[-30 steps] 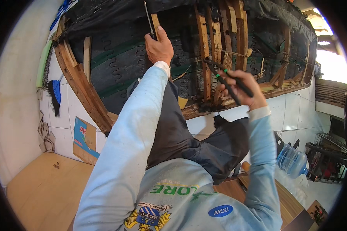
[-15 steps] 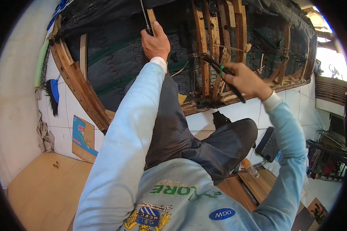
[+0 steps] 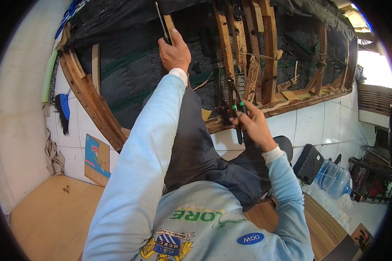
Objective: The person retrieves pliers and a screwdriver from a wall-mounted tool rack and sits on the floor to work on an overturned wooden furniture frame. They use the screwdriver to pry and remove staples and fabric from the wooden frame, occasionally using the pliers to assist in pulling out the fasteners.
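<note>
My left hand (image 3: 175,53) is closed around the dark handle of a screwdriver (image 3: 162,20), its thin metal shaft pointing up and away. The hand also lies against a short wooden slat (image 3: 169,25), and I cannot tell whether it grips that too. In my right hand (image 3: 255,125) are black pliers (image 3: 236,98) with green bands on the handles. Their head is by the lower part of an upright wooden slat (image 3: 224,43); whether the jaws touch it is too small to tell. Both hands are over an upturned sofa frame (image 3: 91,95) with black fabric and zigzag springs.
A blue brush (image 3: 63,108) and a piece of printed cardboard (image 3: 96,158) lie at the left, near a plywood board (image 3: 52,209). To the right are a black case (image 3: 308,163) and a large clear blue water bottle (image 3: 334,179). My bent legs reach up to the frame.
My right hand has moved left and down with the pliers, which now stand more upright. My left hand has barely moved and keeps the screwdriver.
</note>
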Demonstrator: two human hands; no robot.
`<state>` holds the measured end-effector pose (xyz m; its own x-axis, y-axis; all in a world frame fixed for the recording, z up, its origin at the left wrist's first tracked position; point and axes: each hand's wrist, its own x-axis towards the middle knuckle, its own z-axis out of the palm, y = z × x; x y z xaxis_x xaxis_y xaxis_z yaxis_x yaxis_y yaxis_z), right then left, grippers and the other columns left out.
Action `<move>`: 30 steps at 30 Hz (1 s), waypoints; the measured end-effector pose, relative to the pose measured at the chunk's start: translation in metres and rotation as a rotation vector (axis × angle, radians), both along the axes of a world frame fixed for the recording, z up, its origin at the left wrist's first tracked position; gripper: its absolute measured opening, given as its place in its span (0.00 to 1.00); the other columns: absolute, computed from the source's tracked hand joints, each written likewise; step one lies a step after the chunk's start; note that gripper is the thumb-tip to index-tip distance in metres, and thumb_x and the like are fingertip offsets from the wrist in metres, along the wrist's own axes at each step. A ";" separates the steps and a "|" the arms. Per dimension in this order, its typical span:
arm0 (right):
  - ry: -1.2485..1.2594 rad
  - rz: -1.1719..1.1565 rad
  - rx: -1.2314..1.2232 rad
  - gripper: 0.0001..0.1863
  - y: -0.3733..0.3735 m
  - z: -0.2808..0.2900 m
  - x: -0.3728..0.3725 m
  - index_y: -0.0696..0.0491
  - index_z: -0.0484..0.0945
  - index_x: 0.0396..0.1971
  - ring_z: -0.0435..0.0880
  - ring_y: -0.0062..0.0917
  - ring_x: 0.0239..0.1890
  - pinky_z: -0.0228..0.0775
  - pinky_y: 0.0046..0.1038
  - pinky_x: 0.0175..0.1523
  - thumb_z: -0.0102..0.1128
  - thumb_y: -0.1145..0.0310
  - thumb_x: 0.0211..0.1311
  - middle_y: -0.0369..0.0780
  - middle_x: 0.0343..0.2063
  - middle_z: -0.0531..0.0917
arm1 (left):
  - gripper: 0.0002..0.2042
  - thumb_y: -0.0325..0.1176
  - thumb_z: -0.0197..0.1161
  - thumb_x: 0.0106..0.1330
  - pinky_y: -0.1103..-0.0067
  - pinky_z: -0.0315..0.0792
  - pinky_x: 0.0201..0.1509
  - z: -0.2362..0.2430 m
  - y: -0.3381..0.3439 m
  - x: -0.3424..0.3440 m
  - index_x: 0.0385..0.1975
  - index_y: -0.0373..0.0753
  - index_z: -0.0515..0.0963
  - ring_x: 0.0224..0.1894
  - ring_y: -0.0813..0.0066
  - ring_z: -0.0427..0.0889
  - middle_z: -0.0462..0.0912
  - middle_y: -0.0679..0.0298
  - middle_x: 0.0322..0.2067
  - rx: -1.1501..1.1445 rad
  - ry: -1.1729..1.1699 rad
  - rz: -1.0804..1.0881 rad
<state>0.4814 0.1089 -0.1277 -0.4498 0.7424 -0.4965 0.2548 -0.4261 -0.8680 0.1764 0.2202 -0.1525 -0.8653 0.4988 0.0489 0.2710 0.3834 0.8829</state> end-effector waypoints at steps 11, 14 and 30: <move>0.417 -0.085 -0.587 0.24 0.091 0.063 -0.009 0.62 0.62 0.68 0.87 0.59 0.57 0.85 0.57 0.60 0.45 0.69 0.77 0.64 0.60 0.81 | 0.40 0.65 0.51 0.76 0.54 0.74 0.66 -0.001 0.001 0.000 0.63 0.25 0.73 0.60 0.32 0.81 0.81 0.33 0.58 -0.008 -0.027 -0.025; 0.384 -0.096 -0.635 0.23 0.102 0.071 -0.011 0.62 0.63 0.67 0.86 0.61 0.57 0.85 0.57 0.60 0.45 0.69 0.78 0.64 0.59 0.82 | 0.40 0.65 0.51 0.76 0.54 0.75 0.65 -0.002 -0.001 -0.002 0.62 0.26 0.73 0.60 0.33 0.81 0.82 0.34 0.57 0.001 -0.018 -0.017; 0.253 0.013 -0.675 0.21 0.118 0.076 -0.014 0.61 0.67 0.64 0.86 0.62 0.56 0.84 0.58 0.60 0.45 0.67 0.78 0.64 0.58 0.83 | 0.42 0.67 0.49 0.76 0.55 0.74 0.67 -0.004 -0.001 -0.002 0.66 0.26 0.71 0.62 0.32 0.80 0.81 0.33 0.59 0.004 -0.022 -0.013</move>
